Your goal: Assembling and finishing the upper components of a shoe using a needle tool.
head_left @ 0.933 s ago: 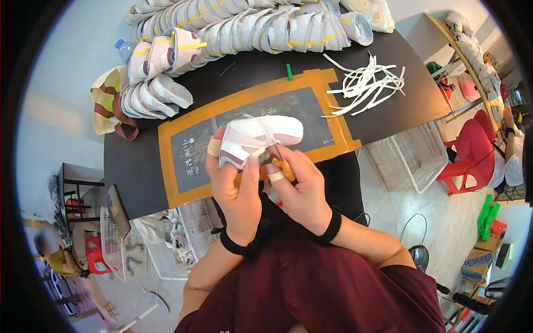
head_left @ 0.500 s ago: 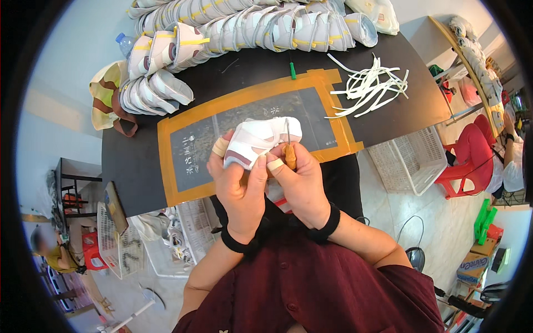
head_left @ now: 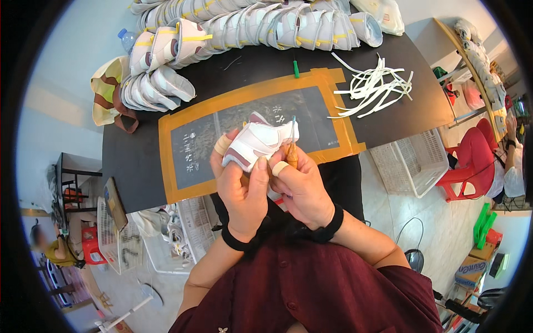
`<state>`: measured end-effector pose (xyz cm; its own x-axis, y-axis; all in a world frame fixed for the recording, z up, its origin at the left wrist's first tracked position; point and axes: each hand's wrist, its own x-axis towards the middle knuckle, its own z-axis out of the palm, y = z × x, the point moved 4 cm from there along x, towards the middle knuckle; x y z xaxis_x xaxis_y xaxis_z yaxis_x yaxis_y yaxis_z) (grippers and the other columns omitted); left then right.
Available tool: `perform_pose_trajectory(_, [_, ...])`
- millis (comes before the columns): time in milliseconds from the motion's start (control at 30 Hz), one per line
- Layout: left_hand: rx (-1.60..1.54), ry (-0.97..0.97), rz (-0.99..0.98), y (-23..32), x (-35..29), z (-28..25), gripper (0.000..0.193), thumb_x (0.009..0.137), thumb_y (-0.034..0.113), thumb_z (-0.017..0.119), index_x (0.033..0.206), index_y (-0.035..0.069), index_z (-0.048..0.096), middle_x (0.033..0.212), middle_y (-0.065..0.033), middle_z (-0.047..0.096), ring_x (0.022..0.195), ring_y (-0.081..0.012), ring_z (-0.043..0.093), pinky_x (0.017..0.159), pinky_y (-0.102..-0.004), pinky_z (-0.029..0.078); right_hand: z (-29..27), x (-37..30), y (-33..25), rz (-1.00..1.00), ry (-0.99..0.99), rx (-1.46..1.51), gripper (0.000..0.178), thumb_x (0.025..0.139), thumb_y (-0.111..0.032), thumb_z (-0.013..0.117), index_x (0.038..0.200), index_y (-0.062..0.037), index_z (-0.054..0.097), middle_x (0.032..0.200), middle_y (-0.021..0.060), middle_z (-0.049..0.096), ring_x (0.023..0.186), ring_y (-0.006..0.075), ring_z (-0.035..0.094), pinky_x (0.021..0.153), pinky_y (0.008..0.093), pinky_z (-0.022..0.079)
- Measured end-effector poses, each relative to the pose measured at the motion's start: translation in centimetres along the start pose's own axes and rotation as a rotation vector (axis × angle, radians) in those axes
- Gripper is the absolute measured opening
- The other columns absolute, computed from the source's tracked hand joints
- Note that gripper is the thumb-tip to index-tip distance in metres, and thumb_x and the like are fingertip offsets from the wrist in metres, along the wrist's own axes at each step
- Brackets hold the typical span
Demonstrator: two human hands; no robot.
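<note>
A white and mauve shoe upper is held above the dark work mat. My left hand grips its left and lower side, thumb pressed on the front edge and a tan bandage on one finger. In my right hand is an awl with a wooden handle, its thin metal shaft pointing up beside the upper's right end. The right thumb also wears a tan bandage, and its fingers are curled close against the upper's lower edge. Whether they pinch the upper too is hidden.
Nested shoe uppers line the table's far side. White strips lie at right, near a green-handled tool. Orange tape borders the mat. White crates stand right and left below the table. A person sits at far right.
The shoe upper has tilted, and its far edge now shows higher up. My right hand has turned a little, with the thumb bent in further; the awl still points up.
</note>
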<state>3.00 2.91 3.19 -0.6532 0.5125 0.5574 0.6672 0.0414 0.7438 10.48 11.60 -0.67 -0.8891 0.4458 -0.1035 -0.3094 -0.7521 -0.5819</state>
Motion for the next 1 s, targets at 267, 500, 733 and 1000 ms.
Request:
perform_pose_trajectory(267, [-0.228, 0.02, -0.111, -0.5, -0.2, 0.3, 0.028, 0.092, 0.007, 0.06, 0.118, -0.002, 0.06, 0.135, -0.0169, 0.045, 0.124, -0.0271, 0.046, 0.102, -0.0383, 0.039, 0.2, 0.2, -0.2, 0.032, -0.072, 0.032, 0.007, 0.091, -0.008, 0.057, 0.094, -0.011, 0.052, 0.083, -0.006, 0.049, 0.065, 0.0017, 0.039, 0.055, 0.0182, 0.031])
perform_pose_trajectory(500, [-0.212, 0.052, -0.145, -1.3, 0.7, -0.9, 0.026, 0.094, 0.011, 0.06, 0.116, -0.003, 0.061, 0.134, -0.0177, 0.046, 0.118, -0.0269, 0.051, 0.097, -0.0373, 0.042, 0.7, -0.4, -0.9, 0.051, 0.065, -0.222, 0.017, 0.095, -0.011, 0.057, 0.112, -0.0088, 0.057, 0.084, -0.0057, 0.049, 0.068, 0.0016, 0.042, 0.057, 0.0187, 0.034])
perform_pose_trajectory(733, [-0.15, -0.335, -0.325, -1.9, 4.5, -5.1, 0.047, 0.103, 0.037, 0.045, 0.094, -0.002, 0.069, 0.093, -0.012, 0.065, 0.083, -0.0181, 0.059, 0.074, -0.0289, 0.046, 2.4, -1.9, -7.7, -1.0, -0.159, -1.386, 0.052, 0.08, -0.014, 0.074, 0.128, -0.0078, 0.055, 0.099, 0.0105, 0.063, 0.075, 0.0227, 0.063, 0.065, 0.0302, 0.052])
perform_pose_trajectory(1000, [-0.222, -0.675, -0.567, -1.1, 7.1, -7.0, 0.052, 0.1, 0.047, 0.047, 0.133, 0.007, 0.049, 0.091, -0.0061, 0.062, 0.069, -0.0118, 0.058, 0.054, -0.0223, 0.043, 2.3, -0.1, -6.3, -0.489, -0.135, -1.346, 0.034, 0.087, -0.018, 0.069, 0.116, -0.0071, 0.056, 0.09, 0.0069, 0.063, 0.061, 0.0194, 0.065, 0.052, 0.0326, 0.053])
